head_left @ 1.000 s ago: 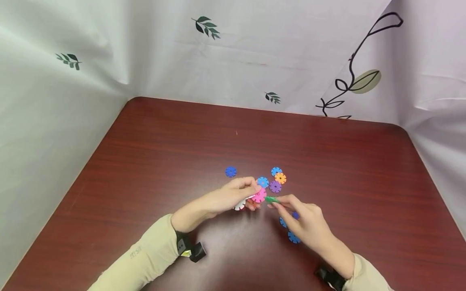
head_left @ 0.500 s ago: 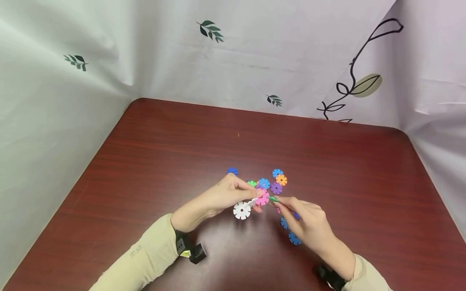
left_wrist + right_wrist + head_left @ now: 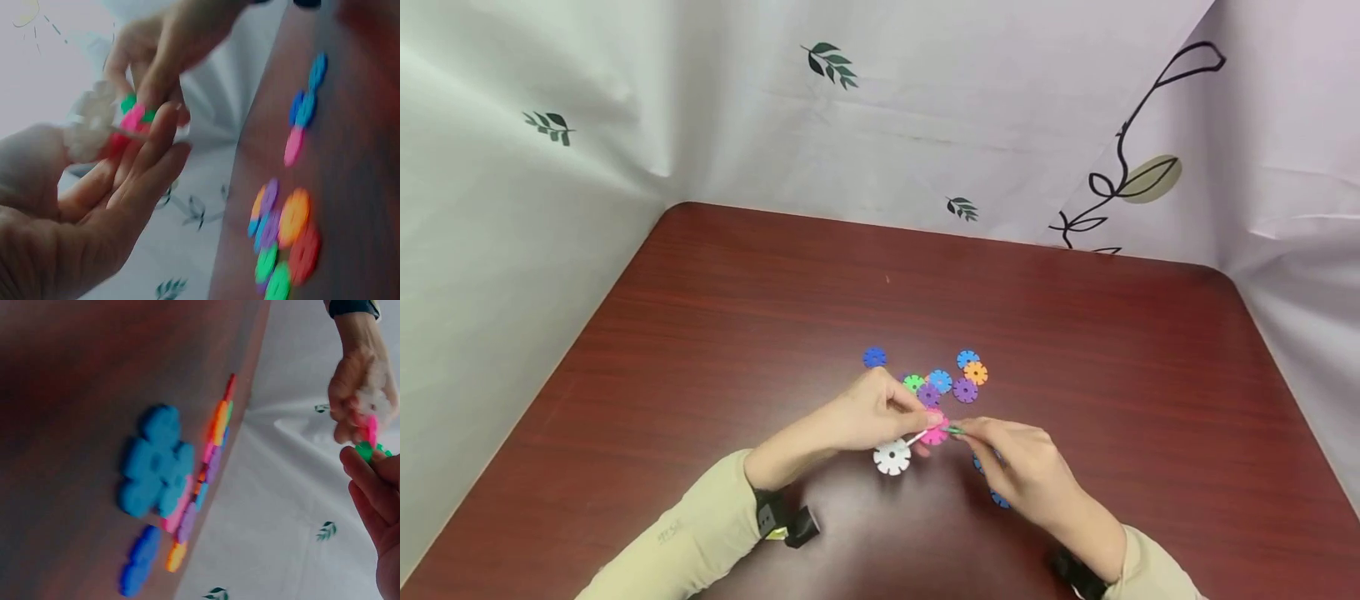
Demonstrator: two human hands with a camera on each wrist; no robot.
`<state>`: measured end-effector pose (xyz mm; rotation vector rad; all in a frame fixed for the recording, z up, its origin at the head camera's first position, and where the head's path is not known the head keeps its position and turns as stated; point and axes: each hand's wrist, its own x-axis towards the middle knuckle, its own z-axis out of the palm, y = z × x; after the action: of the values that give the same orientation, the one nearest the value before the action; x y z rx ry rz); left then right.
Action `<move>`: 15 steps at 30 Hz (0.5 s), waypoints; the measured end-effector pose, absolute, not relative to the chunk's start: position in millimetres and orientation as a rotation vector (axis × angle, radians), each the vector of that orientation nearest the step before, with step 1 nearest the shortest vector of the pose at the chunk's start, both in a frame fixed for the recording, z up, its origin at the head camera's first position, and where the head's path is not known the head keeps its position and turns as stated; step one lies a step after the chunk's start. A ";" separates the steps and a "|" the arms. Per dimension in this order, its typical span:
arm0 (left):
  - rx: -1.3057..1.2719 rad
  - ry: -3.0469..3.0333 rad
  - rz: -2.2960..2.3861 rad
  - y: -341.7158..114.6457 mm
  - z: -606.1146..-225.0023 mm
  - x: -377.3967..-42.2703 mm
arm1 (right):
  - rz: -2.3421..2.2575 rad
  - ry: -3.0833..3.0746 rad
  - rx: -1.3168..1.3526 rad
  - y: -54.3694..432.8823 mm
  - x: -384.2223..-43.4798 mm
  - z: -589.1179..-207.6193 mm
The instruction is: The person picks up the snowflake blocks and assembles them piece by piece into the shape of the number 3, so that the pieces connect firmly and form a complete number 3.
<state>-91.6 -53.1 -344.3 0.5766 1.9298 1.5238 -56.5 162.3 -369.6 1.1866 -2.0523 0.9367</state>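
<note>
My left hand (image 3: pixel 861 417) pinches a pink notched disc (image 3: pixel 934 437) between thumb and fingers. White notched discs are joined to it; one white disc (image 3: pixel 892 457) faces up below the hand, another shows edge-on. My right hand (image 3: pixel 1030 471) pinches a green notched disc (image 3: pixel 956 431), turned edge-on, with its edge right at the pink disc's right rim. In the left wrist view, the green disc (image 3: pixel 128 102) crosses the pink disc (image 3: pixel 132 119). Both hands are held above the table, as the right wrist view shows.
Loose notched discs lie on the dark red table (image 3: pixel 775 283): a dark blue disc (image 3: pixel 875 357), an orange disc (image 3: pixel 976 373), a purple disc (image 3: pixel 966 390) and several others beyond the hands. More blue discs (image 3: pixel 1000 498) lie partly under my right hand. A patterned white curtain (image 3: pixel 887 125) surrounds the table.
The white disc has come out from behind my left hand and turned face up. Both hands have lowered slightly toward me, and the green disc has moved in to the pink disc's rim.
</note>
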 end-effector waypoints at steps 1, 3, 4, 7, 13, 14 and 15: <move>0.615 1.903 1.512 -55.9 -344.2 -93.2 | 0.940 -2.052 1.192 161.2 -56.6 -369.3; 0.705 1.846 1.478 -60.3 -344.4 -97.2 | 0.960 -2.072 1.185 160.0 -56.9 -368.1; 0.744 1.801 1.470 -61.8 -345.0 -99.2 | 0.976 -2.092 1.173 160.1 -57.0 -367.3; 0.799 1.672 1.488 -63.5 -347.5 -103.5 | 1.069 -2.242 1.120 165.8 -56.3 -364.9; 0.650 1.661 1.593 -65.0 -351.1 -104.6 | 0.889 -2.755 0.906 192.6 -54.5 -367.5; 0.618 1.679 1.586 -65.2 -350.7 -104.6 | 0.784 -2.820 0.898 196.1 -54.2 -370.2; 0.588 1.694 1.575 -65.0 -350.5 -104.9 | 0.680 -2.882 0.895 198.7 -53.3 -373.3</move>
<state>-104.9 -65.0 -350.5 0.5880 1.6937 1.5754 -53.3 198.7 -373.3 0.8949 -2.8816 0.6800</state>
